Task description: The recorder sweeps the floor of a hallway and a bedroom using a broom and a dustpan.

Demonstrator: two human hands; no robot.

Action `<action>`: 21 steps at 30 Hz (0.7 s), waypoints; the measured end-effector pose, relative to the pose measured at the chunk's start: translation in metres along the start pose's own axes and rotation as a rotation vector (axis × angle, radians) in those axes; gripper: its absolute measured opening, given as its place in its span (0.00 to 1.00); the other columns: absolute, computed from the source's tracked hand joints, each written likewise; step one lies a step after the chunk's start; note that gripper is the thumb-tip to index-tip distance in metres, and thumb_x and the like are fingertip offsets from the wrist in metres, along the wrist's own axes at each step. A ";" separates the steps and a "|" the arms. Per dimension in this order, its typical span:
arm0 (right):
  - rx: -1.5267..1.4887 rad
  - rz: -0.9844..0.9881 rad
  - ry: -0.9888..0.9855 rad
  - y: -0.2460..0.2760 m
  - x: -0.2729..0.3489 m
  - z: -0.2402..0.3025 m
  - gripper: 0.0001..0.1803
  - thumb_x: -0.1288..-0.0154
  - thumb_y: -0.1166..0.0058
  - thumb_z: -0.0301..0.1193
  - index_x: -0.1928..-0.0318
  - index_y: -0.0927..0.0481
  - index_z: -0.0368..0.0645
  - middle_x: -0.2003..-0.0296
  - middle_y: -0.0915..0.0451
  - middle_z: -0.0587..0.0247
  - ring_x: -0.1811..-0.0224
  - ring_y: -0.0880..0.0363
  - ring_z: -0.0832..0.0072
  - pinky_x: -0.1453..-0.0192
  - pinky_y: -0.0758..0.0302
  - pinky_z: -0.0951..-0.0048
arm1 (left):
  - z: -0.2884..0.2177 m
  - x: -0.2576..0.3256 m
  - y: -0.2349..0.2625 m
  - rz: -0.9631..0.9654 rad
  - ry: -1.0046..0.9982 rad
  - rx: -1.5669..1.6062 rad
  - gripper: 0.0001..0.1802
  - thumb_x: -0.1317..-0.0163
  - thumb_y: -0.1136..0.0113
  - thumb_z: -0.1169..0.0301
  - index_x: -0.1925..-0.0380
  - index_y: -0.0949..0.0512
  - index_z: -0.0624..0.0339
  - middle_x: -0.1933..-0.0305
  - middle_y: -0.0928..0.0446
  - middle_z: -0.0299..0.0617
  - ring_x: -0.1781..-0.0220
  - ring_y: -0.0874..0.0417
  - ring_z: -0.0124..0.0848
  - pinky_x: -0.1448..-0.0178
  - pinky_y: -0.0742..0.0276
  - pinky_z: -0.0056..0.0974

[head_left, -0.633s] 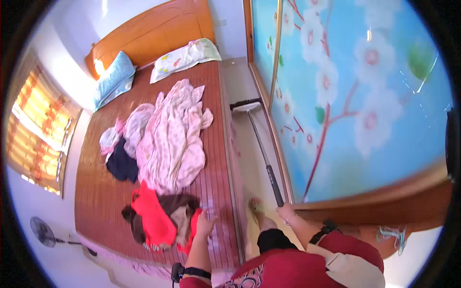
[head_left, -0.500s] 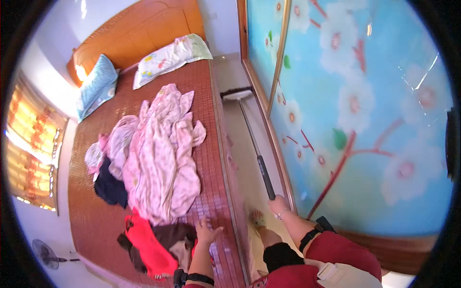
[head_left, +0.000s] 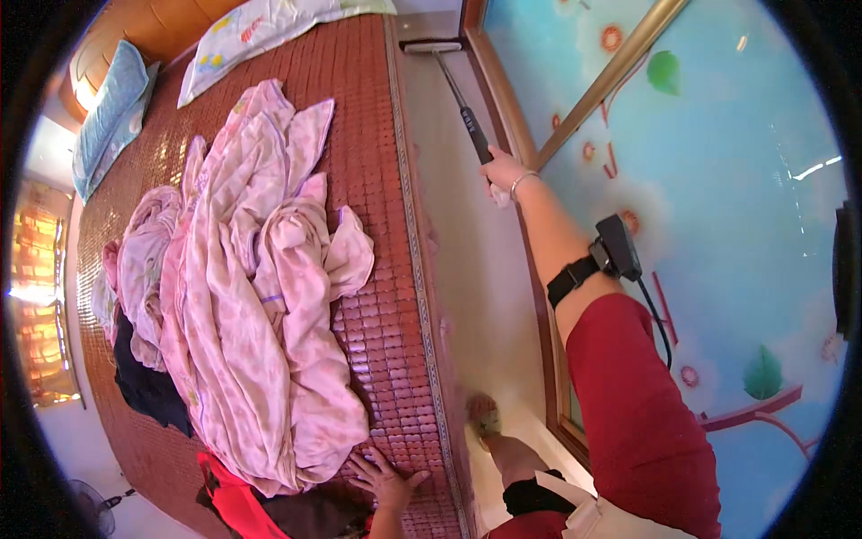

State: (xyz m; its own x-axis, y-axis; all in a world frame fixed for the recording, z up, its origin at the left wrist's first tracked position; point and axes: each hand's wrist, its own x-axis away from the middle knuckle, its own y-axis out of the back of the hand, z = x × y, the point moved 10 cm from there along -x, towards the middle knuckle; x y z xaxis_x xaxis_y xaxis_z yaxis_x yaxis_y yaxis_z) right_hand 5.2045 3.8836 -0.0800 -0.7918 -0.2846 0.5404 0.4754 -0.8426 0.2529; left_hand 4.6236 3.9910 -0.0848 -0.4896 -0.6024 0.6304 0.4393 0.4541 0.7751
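Note:
My right hand (head_left: 505,172) is closed around the dark handle of a push broom (head_left: 473,132). The pale broom head (head_left: 433,48), edged with dark bristles, rests at the far end of the narrow floor strip (head_left: 467,296) between bed and wardrobe. My left hand (head_left: 388,482) lies with spread fingers on the brown tile mat (head_left: 384,377) at the bed's near right edge. It is close to a crumpled pink blanket (head_left: 260,296) and holds nothing. Red and dark brown cloth (head_left: 241,503) lies beside that hand.
A sliding wardrobe (head_left: 700,234) with blue floral doors borders the floor on the right. Across the bed are a dark cloth (head_left: 148,382), a blue pillow (head_left: 112,108) and a white patterned pillow (head_left: 260,36). One foot (head_left: 483,415) stands on the floor. A fan (head_left: 90,508) is at the lower left.
My right arm has reached farther forward, pushing the broom up the floor strip to its far end. The view has shifted nearer the bed; my left hand is now lower against the mat.

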 end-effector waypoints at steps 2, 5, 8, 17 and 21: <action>0.197 0.013 -0.079 -0.008 -0.003 -0.025 0.37 0.51 0.59 0.26 0.42 0.62 0.49 0.81 0.30 0.54 0.87 0.33 0.70 0.87 0.34 0.70 | -0.007 -0.001 0.007 -0.035 -0.036 0.005 0.67 0.81 0.41 0.38 0.45 0.66 0.59 0.44 0.76 0.66 0.42 0.76 0.59 0.49 0.76 0.66; 0.601 -0.133 -0.014 0.020 -0.012 -0.099 0.36 0.48 0.60 0.28 0.42 0.64 0.48 0.80 0.29 0.52 0.86 0.32 0.69 0.84 0.33 0.68 | -0.021 -0.001 0.012 -0.041 -0.080 0.003 0.66 0.81 0.42 0.37 0.45 0.65 0.59 0.44 0.75 0.67 0.42 0.75 0.60 0.49 0.75 0.67; 0.538 -0.024 -0.141 -0.022 0.084 -0.118 0.35 0.48 0.64 0.29 0.41 0.65 0.53 0.77 0.27 0.49 0.83 0.30 0.65 0.79 0.33 0.69 | 0.001 0.004 0.008 -0.121 -0.074 0.001 0.66 0.81 0.44 0.36 0.44 0.66 0.57 0.43 0.75 0.66 0.42 0.74 0.61 0.50 0.74 0.68; 0.586 0.001 -0.276 -0.003 0.394 -0.240 0.38 0.50 0.61 0.31 0.42 0.66 0.56 0.59 0.33 0.40 0.60 0.31 0.53 0.55 0.36 0.61 | 0.014 0.053 0.054 -0.041 -0.430 0.601 0.54 0.70 0.39 0.46 0.44 0.56 0.52 0.45 0.50 0.60 0.42 0.49 0.49 0.43 0.51 0.49; 0.556 0.106 -0.318 0.001 0.581 -0.288 0.39 0.52 0.61 0.28 0.42 0.66 0.51 0.59 0.33 0.40 0.60 0.30 0.57 0.58 0.34 0.62 | 0.025 0.217 0.103 -0.412 -0.641 0.692 0.36 0.57 0.43 0.62 0.49 0.46 0.64 0.51 0.39 0.57 0.47 0.40 0.46 0.45 0.44 0.39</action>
State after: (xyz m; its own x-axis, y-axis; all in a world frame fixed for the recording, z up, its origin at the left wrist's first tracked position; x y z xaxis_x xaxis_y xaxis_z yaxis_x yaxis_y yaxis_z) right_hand 4.6346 3.5853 0.0027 -0.6180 -0.1318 0.7751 0.7400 -0.4306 0.5168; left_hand 4.5436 3.9234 0.1324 -0.9031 -0.4256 0.0569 -0.2844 0.6922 0.6633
